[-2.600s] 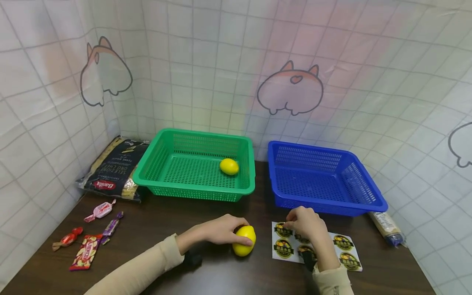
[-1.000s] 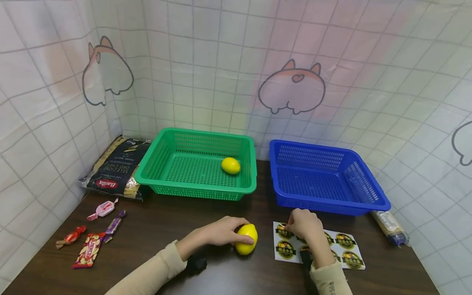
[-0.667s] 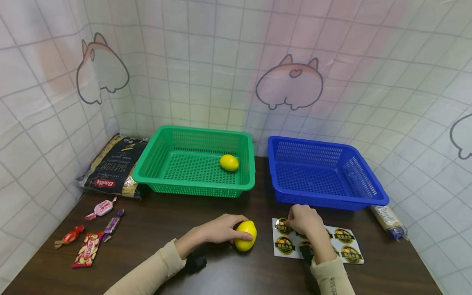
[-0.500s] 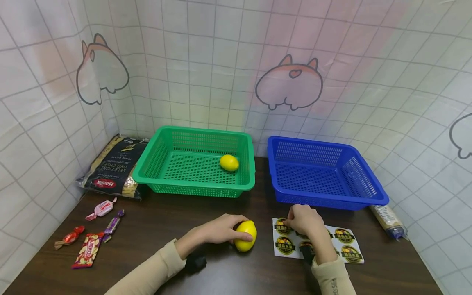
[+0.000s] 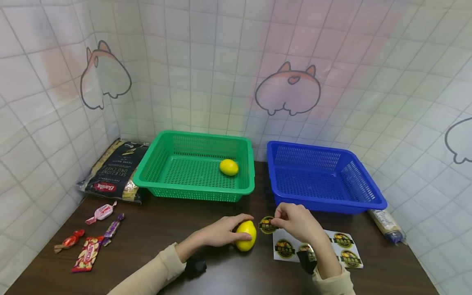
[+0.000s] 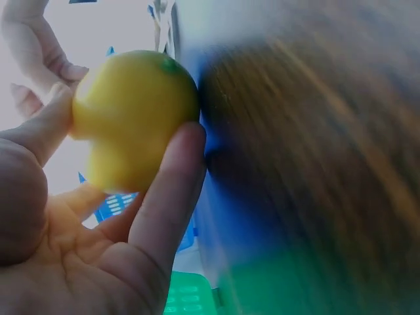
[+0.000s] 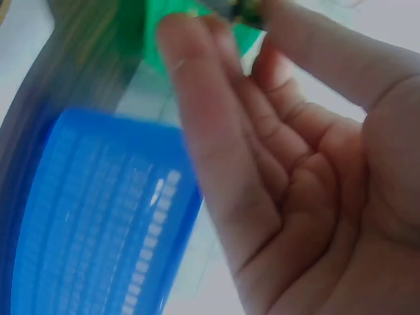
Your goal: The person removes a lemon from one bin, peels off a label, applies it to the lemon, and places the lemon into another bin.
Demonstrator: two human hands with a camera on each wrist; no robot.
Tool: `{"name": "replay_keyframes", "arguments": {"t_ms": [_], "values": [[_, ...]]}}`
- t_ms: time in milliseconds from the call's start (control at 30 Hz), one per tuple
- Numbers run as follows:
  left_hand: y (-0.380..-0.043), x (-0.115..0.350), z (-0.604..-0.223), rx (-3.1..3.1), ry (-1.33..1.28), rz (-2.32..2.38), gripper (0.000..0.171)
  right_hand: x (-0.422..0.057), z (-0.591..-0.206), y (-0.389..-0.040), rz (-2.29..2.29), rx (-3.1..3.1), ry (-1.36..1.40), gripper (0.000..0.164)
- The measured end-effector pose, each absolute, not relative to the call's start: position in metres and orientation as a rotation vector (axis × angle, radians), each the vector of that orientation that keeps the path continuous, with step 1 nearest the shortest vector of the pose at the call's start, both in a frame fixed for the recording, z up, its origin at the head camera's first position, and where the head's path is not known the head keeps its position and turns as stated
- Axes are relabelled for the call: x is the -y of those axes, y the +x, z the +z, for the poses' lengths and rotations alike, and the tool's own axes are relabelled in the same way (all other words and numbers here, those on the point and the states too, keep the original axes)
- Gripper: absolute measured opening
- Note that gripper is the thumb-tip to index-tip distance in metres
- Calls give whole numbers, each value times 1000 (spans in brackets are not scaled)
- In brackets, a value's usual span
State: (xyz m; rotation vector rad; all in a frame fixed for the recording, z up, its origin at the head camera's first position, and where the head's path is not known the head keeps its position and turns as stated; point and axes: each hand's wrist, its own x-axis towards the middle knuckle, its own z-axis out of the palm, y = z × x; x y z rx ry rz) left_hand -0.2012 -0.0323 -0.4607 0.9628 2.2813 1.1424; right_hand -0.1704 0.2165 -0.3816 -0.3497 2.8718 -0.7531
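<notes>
My left hand grips a yellow lemon on the dark table, thumb on the near side and fingers over the far side. The left wrist view shows the lemon between thumb and fingers. Just right of it, my right hand pinches a round black-and-gold sticker by its edge, lifted off the white sticker sheet. Several like stickers are on the sheet, partly hidden under the right hand and wrist. In the right wrist view only a blurred bit of the sticker shows at the fingertips.
Behind stand a green basket with another lemon inside, and a blue basket. To the left lie a pasta bag and several wrapped candies. A packet lies at the right, by the tiled-pattern wall sheet.
My right hand has peeled the upper-left sticker off the sheet and moved it left toward the lemon. The left hand keeps its hold on the lemon, about where it was.
</notes>
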Motion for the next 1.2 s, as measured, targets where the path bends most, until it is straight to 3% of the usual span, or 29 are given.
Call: {"name": "replay_keyframes", "arguments": {"t_ms": [233, 700, 1200], "values": [[-201, 31, -464, -2266, 1039, 1179, 44, -205, -388, -168, -965, -2702, -612, 16], [-204, 33, -464, -2274, 1131, 1087, 73, -200, -392, -171, -1009, -2634, -658, 14], [-204, 34, -465, -2284, 1137, 1092, 75, -192, -400, -174, -1040, -2626, -599, 14]]}}
